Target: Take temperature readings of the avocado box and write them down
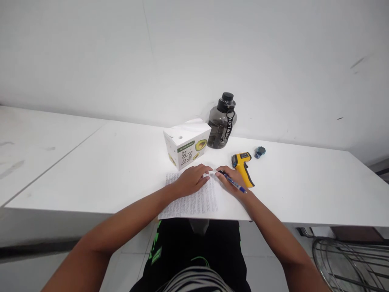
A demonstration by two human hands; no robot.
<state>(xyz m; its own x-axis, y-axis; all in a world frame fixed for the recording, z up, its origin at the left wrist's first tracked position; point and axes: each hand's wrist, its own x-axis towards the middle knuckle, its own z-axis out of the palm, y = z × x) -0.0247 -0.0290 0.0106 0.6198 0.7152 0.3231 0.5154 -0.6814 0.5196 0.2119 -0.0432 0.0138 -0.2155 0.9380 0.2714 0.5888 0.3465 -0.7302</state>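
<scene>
On the white table lies a sheet of paper [196, 202] covered in dense handwriting. My left hand [193, 179] rests over its upper part, fingers bent and the thumb a little apart from the forefinger. Just right of the sheet, my right hand [230, 178] is closed around a blue pen [235, 184], its rear end pointing down to the right. The fingertips of both hands are close together near the sheet's top right corner. Behind my left hand stands a white box [190, 150] printed "Super Meal" with avocado pictures.
A dark translucent water bottle [217, 125] stands behind the box, by the wall. A yellow infrared thermometer gun [243, 168] lies beside my right hand, with a dark blue wristwatch [260, 152] farther right. Below the table at right is a wire rack [349, 259].
</scene>
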